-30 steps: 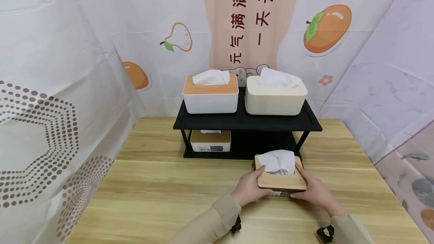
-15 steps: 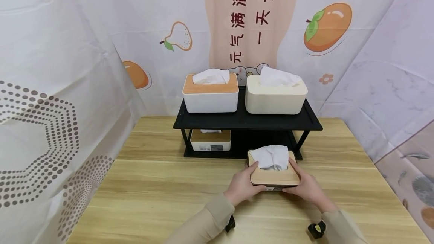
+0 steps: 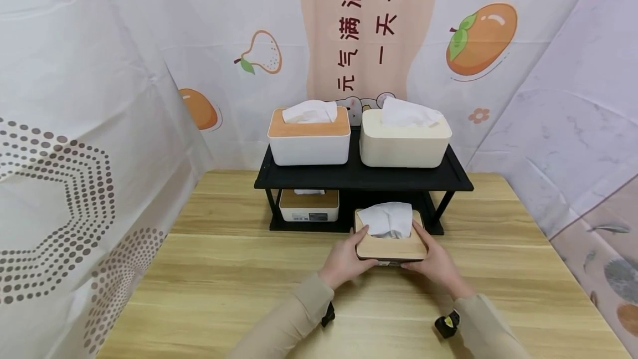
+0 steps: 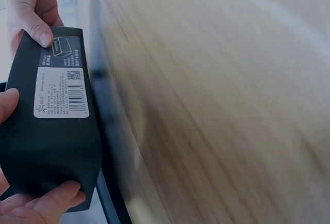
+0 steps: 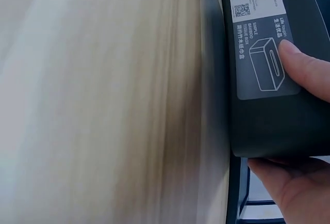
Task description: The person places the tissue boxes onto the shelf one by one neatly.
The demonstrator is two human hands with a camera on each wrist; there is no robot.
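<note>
A tissue box [image 3: 391,249] with a black body, pale wooden lid and white tissue on top is held between both hands. My left hand [image 3: 344,259] grips its left end and my right hand [image 3: 438,262] its right end, thumbs on the front face. The box is at the front of the lower right shelf of a black two-tier rack [image 3: 356,180]. In the left wrist view, the black box's label [image 4: 62,92] faces the camera. The right wrist view shows my right thumb [image 5: 307,72] on the front. Whether the box touches the shelf I cannot tell.
On the rack's upper tier stand a white tissue box [image 3: 310,149] with an orange-brown lid and a cream tissue box [image 3: 405,151]. A smaller white tissue box [image 3: 309,214] sits at lower left. The wooden table [image 3: 224,270] spreads around; printed cloth [image 3: 224,4] hangs behind.
Both hands have moved the black tissue box leftward and away from me, from the table in front of the rack toward its lower right shelf. The other boxes have stayed put.
</note>
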